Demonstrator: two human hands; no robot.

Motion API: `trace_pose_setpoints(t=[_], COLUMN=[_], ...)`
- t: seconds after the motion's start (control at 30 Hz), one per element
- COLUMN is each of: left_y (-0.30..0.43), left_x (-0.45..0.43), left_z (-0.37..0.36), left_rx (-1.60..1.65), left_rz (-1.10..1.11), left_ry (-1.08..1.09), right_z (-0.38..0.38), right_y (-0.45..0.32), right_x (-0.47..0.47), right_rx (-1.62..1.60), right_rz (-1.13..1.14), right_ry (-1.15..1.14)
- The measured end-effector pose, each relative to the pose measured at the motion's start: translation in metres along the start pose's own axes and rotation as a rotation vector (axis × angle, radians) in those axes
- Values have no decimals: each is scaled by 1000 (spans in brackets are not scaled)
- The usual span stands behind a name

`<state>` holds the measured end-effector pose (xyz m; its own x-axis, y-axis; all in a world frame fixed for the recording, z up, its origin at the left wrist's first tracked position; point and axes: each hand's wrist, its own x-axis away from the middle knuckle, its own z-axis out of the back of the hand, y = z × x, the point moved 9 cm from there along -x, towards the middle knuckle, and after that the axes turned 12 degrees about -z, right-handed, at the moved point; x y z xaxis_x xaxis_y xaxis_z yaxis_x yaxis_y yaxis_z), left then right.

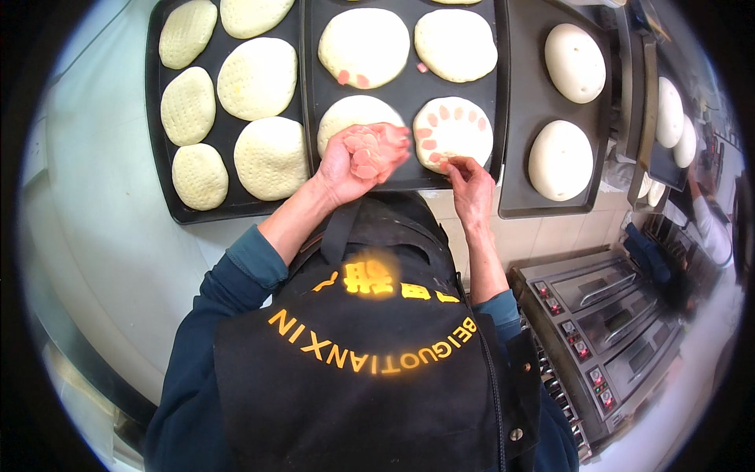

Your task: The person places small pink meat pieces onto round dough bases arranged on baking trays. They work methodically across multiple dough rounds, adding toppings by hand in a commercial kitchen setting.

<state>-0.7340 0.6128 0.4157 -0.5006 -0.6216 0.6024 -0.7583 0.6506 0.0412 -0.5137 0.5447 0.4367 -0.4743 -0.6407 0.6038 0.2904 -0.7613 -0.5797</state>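
Observation:
My left hand [337, 174] is cupped palm up around a loose pile of thin pink slices [364, 154], which look like ham or sausage. It hangs over a flat dough round [348, 112] and hides its lower part. At the near edge of another dough round [457, 138], my right hand [473, 187] pinches a pink slice between thumb and fingertips. Slices form an arc from that round's left side across its far side. Both rounds lie on a dark baking tray [407, 168]. Farther up, a larger round [364, 44] bears two slices at its near edge.
A stray pink piece [422, 67] lies beside a plain round [456, 44]. The left tray [206, 206] holds several pricked dough rounds; the right tray [513, 177] holds smooth dough ovals. A multi-deck oven [601, 330] stands at lower right, near a co-worker [711, 227].

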Motion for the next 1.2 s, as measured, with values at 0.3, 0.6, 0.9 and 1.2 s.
trace_pose_setpoints(t=[0.3,0.6,0.9,1.2], left_y=[-11,-23,-38,-33], left_x=[2,3,5,2], left_z=[-14,-17,-6,2], left_rx=[112,-272,-279,-261], left_rz=[102,103,192,160], left_ry=[-200,-157,-57,-92], right_z=[6,-2,-9,8], right_y=[-30,-121,-130,-62], right_x=[5,56,60,21], right_rx=[263,-59,15,-536], right_rz=[195,456,485,95], right_ry=[179,-87,-91,-54])
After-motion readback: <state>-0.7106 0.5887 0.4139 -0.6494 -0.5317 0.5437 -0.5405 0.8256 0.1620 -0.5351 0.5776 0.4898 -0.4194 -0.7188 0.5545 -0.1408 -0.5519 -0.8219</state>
